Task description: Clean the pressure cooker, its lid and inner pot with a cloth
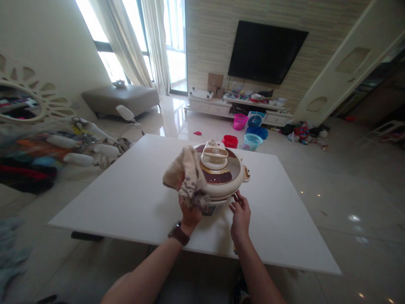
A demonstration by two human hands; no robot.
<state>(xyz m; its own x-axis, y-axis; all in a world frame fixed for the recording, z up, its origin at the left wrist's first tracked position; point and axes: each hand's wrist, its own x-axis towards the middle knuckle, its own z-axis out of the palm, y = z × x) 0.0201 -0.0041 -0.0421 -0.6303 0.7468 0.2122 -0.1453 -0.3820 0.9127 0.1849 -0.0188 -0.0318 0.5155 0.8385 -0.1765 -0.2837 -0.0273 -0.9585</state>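
A cream electric cooker (pixel 236 185) with a round lid stands on the white table (pixel 120 185). The lid has a brown see-through panel and a raised cream handle (pixel 216 153). My left hand (pixel 190 215), with a watch on the wrist, is closed on a beige patterned cloth (pixel 186 173). This cloth is bunched against the cooker's left side and covers part of it, along with most of my left fingers. At the cooker's front right, my right hand (pixel 241 215) has its fingers apart and slightly bent. Its fingertips are close under the lid rim; whether they touch is unclear.
Beyond the table stand a red container (pixel 230 141), a light blue basket (pixel 252 142) and a pink basket (pixel 240 121). A low cabinet (pixel 209 107) with clutter lines the wall under a television (pixel 267 51). On the left are a grey bench (pixel 123 99) and a lamp (pixel 95 128).
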